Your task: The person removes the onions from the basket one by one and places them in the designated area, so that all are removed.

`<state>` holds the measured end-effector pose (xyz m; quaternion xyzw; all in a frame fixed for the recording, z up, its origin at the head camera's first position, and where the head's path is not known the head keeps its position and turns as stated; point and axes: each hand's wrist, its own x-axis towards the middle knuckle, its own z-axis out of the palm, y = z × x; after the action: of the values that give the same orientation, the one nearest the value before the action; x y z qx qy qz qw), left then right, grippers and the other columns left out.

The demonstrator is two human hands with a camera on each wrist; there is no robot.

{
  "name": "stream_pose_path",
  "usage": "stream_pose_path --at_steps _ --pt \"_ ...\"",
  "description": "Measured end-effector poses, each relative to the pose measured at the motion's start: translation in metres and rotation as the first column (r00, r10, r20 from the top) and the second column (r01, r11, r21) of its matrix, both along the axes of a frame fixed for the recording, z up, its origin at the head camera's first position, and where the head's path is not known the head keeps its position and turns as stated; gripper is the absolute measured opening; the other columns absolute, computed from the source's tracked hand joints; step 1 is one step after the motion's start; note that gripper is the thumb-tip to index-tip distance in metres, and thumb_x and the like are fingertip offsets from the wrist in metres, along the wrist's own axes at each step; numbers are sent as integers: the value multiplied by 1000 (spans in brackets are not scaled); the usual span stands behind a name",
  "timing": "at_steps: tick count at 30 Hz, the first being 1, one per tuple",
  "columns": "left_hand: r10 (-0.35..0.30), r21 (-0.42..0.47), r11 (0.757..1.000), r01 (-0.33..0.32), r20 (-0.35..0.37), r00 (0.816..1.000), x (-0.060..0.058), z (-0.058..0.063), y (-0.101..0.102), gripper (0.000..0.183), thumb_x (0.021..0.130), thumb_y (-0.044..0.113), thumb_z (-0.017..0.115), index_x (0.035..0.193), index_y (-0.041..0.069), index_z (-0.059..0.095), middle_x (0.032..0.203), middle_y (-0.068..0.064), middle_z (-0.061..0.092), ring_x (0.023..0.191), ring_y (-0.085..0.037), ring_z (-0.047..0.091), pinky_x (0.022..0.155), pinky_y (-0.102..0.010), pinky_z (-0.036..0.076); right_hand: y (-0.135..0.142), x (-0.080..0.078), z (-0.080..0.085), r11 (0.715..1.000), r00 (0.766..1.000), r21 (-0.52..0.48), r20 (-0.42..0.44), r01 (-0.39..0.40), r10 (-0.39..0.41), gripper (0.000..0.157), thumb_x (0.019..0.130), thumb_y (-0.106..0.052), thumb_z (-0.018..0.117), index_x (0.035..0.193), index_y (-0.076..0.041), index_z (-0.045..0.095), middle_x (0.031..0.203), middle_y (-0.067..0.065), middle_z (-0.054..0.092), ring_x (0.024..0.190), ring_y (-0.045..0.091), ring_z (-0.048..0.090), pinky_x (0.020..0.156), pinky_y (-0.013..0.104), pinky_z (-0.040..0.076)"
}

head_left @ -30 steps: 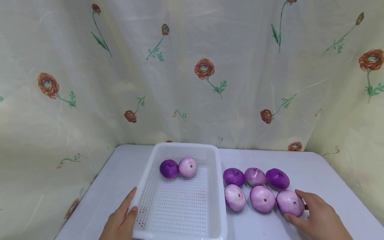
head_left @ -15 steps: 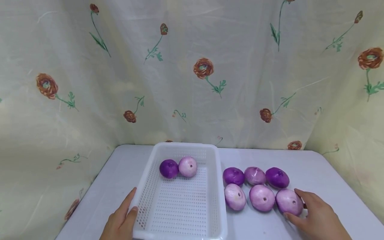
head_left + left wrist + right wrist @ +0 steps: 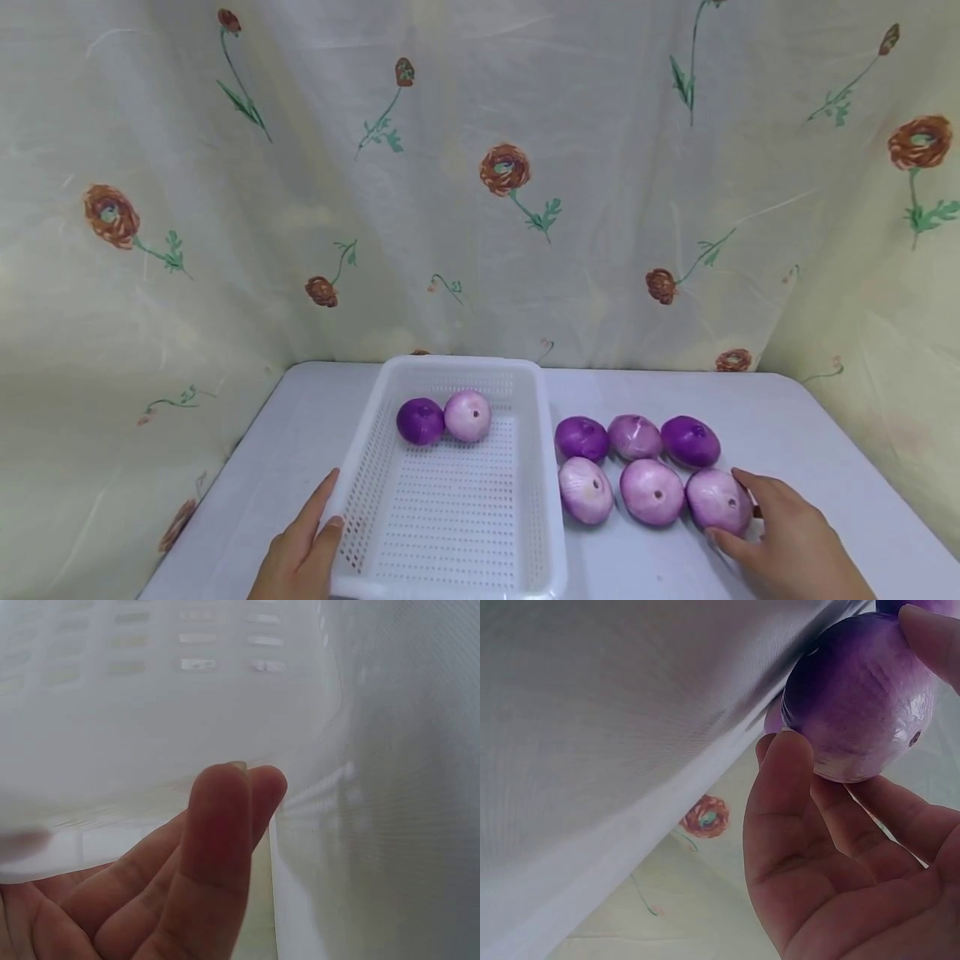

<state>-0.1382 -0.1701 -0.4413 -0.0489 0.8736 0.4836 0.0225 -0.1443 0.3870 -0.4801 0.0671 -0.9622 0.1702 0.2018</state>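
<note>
A white perforated plastic basket (image 3: 553,533) stands on the table, with a dark purple onion (image 3: 420,421) and a paler onion (image 3: 467,416) side by side at its far end. My left hand (image 3: 300,546) holds the basket's left rim near the front corner; in the left wrist view its fingers (image 3: 217,832) come up from under the rim against the outer wall. At the right, my right hand (image 3: 787,533) grips a pale purple onion (image 3: 716,500) at the front row's right end, thumb on the near side, fingers round the far side. This onion sits close to its neighbour.
Several other onions stand in two rows right of the basket, including a pale front-left onion (image 3: 585,492), a middle onion (image 3: 652,493) and a dark back-right onion (image 3: 690,442). A flowered curtain (image 3: 600,208) hangs behind and beside the white table (image 3: 787,417).
The head view has shifted slightly, so the scene appears a little further left and up. Both hands keep their places at the basket and the onion.
</note>
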Motion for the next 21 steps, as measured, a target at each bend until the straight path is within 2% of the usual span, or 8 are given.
stream_pose_path --at_steps 8,14,21 --pt "6 -33 999 -6 -2 1000 0 -1 0 60 110 21 45 168 14 30 148 -25 57 99 -25 70 82 -53 58 1 2 1 1000 997 -13 72 26 -25 90 70 -40 98 133 11 59 119 27 67 97 39 67 85 65 52" --pt "11 -38 999 -11 -1 1000 0 -2 -1 60 110 21 45 168 14 30 147 -25 58 98 -25 70 81 -52 58 -1 2 1 999 997 -19 68 35 -34 91 69 -40 98 134 10 59 119 27 66 97 38 67 84 64 52" --pt "2 -48 999 -3 -27 1000 0 -1 0 59 111 20 46 167 13 31 146 -26 59 98 -25 70 82 -52 58 0 2 3 997 987 -15 147 74 -71 94 74 -45 95 139 11 55 124 30 64 102 42 66 89 66 50"
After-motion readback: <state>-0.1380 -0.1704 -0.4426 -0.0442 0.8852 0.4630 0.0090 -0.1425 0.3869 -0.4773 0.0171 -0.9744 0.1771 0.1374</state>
